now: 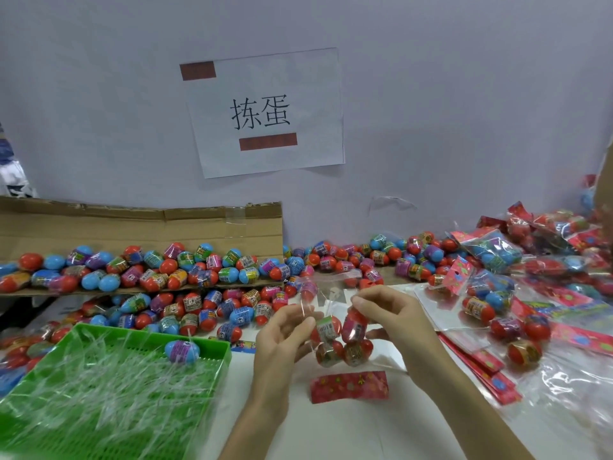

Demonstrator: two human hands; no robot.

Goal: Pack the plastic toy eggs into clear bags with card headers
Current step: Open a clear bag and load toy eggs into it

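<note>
Head camera looks down over a white tabletop pushed against a pale wall, and the person's two bare hands meet just above its middle. The left grip has its fingers curled on the left edge of a clear bag, pinching the film. The right grip pinches the bag's upper right side between thumb and fingertips. The bag hangs between them, clear of the tabletop. Inside it sit what look like four toy eggs, mostly red, two above two, though glare on the film makes the count unsure.

Directly below the bag a red card header lies flat on the tabletop, apart from both hands.

At the near left corner stands a green tray strewn with clear plastic strips, and one blue egg rests near its far right corner. Loose eggs in red, blue and purple are heaped along the far edge, many of them on a flattened cardboard sheet that leans towards the wall. Filled bags with red headers pile up towards the right edge. A stack of spare headers lies just nearer than them. A paper sign with two printed characters is stuck on the wall.
</note>
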